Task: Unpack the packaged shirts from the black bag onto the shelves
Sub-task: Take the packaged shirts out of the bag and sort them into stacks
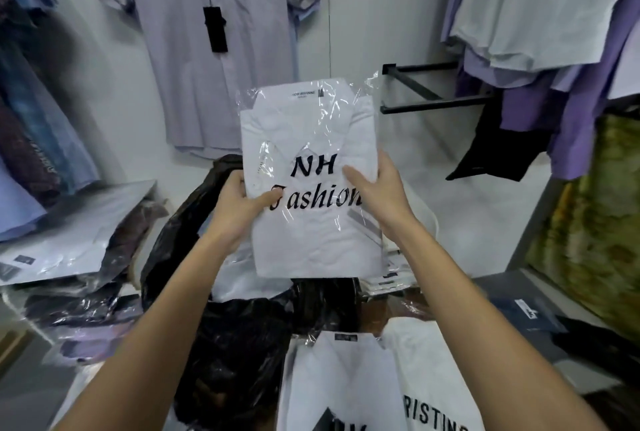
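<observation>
Fingers of both hands grip a packaged shirt (308, 181) above the black bag (221, 337), beside stacked packages (65, 243).

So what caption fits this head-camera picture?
Both hands, left hand and right hand, hold a packaged white shirt above the black bag.

Two bare forearms reach up from the lower edge of the view, with no sleeves, cuffs, or gloves showing on them. The left hand (239, 203) and right hand (377, 188) wear no rings, and neither wrist carries a watch or band. Fingernails look short and unpainted.
</observation>
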A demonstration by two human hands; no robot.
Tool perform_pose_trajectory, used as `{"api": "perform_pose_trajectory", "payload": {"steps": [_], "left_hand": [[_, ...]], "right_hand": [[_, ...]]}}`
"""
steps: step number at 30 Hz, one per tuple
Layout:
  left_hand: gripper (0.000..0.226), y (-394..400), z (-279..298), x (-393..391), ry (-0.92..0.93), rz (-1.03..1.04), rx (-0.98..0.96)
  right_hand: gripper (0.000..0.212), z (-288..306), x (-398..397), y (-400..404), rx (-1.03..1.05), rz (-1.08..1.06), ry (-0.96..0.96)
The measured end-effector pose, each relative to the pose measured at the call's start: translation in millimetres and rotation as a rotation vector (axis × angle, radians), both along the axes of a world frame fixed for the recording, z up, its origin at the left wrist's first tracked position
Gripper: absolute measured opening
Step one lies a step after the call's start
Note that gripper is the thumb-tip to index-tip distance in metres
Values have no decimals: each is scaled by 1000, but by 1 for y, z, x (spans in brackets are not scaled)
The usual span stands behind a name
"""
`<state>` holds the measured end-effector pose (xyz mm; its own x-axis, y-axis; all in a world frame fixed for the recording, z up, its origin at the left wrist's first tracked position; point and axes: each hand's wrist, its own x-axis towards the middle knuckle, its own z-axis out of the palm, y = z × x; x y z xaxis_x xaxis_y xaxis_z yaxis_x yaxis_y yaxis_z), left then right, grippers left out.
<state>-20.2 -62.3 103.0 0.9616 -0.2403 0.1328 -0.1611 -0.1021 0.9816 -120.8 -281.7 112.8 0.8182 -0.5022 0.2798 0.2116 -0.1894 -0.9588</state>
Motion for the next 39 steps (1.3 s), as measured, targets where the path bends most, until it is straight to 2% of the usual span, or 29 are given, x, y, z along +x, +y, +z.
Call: {"api": "perform_pose_trajectory", "payload": {"steps": [3, 10, 12, 16, 21, 25, 28, 30, 32, 34, 39], "left_hand": [[53, -7, -43, -24, 48, -48, 136], [50, -2, -162, -81, 226, -141, 382], [55, 3, -190, -99, 303, -158, 437], [48, 13, -235, -129, 472, -142, 502], [55, 33, -289, -149, 569, -170, 604], [65, 35, -294, -164, 636, -104, 557], [78, 31, -288, -163, 504, -77, 654], [71, 26, -275, -156, 385, -66, 708], [60, 22, -258, -146, 325, -107, 663], [53, 18, -236, -135, 354, -122, 566], [37, 20, -184, -90, 248, -32, 372]], "right_hand": [[53, -51, -21, -10, -3, -52, 157], [46, -180, -88, -1, 220, -86, 387], [51, -216, -104, 2, 257, -101, 480], [65, -268, -133, 11, 273, -104, 682], [33, -302, -164, 28, 283, -134, 810], [40, -317, -174, 37, 185, -196, 757], [70, -320, -168, 39, -10, -228, 778], [80, -312, -155, 37, -74, -234, 766], [75, -302, -136, 35, -116, -223, 707], [69, -287, -113, 36, -149, -210, 626], [56, -239, -47, 45, -133, -75, 420]]}}
